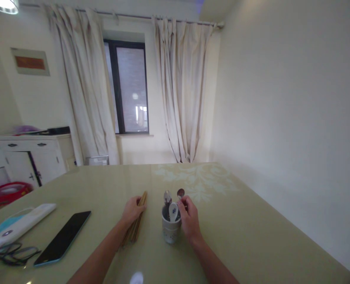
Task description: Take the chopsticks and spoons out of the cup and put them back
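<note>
A patterned grey cup (171, 232) stands upright on the table with spoons in it. One is a white spoon (173, 211) with a dark blue mark, and behind it rises a metal spoon (167, 197). My right hand (190, 217) is at the cup's right rim, fingers closed on another metal spoon (180, 193) whose bowl points up; its lower part is hidden. To the left of the cup, my left hand (133, 212) has its fingers wrapped round a bundle of wooden chopsticks (137, 225), which slants over the tabletop.
On the left of the table (103, 185) lie a black-screened phone (64, 236), folded glasses (15, 253), a long white device (23, 225) and a light blue item (0, 232) beneath it. A wall (287, 118) borders the right side. A white cabinet (46, 159) stands behind, left.
</note>
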The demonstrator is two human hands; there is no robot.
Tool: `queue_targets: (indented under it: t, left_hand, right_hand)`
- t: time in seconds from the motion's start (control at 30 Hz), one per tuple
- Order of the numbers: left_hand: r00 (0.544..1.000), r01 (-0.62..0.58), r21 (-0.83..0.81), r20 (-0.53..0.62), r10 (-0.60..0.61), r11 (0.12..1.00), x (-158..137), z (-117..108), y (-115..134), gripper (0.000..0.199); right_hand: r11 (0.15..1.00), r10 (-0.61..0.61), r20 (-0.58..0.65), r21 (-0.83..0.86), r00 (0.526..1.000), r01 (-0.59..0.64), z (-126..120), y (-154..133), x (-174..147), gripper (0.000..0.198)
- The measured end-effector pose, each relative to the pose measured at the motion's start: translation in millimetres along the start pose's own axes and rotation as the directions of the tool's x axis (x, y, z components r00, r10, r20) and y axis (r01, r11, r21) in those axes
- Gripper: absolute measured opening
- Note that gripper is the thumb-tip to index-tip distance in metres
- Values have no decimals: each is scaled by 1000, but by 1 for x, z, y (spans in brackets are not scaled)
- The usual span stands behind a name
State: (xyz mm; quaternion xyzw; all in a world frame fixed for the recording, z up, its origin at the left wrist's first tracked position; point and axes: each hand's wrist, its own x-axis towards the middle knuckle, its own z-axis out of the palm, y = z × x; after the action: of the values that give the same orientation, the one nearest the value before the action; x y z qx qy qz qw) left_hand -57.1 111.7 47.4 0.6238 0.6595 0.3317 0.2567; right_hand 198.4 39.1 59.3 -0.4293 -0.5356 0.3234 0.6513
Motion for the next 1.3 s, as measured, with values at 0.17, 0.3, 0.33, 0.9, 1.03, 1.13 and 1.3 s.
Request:
queue_targets:
  t: [0.17, 0.3, 0.33, 0.9, 1.03, 1.13, 1.3]
  left_hand:
    - [997, -54, 87, -56, 59, 995, -19, -5, -7, 63]
    - [969, -248, 177, 22, 248, 952, -58, -18, -24, 67]
    - [957, -291, 197, 51, 287, 936, -69, -22, -29, 68]
    - [878, -429, 113, 283, 385, 896, -68, -5, -15, 60]
    - [886, -410, 110, 284, 366, 906, -67, -4, -22, 54]
    - [891, -398, 97, 279, 358, 912, -66, -4, -27, 52]
    - [884, -447, 93, 195, 424, 890, -69, -4, -28, 52]
  right_hand:
    - [1000, 1, -5, -6, 1000, -1, -1, -1, 0, 29]
    - [1000, -2, 5, -14, 1000, 2, -1, -1, 1, 28]
    - [1000, -3, 6, -14, 1000, 4, -1, 0, 1, 28]
    - [999, -28, 18, -30, 999, 28, -7, -4, 1, 32]
    - [999, -25, 6, -42, 1000, 25, -7, -4, 1, 35]
    - [997, -38, 2, -61, 999, 38, -8, -6, 1, 35]
    - [994, -55, -25, -93, 998, 53, -9, -9, 3, 34]
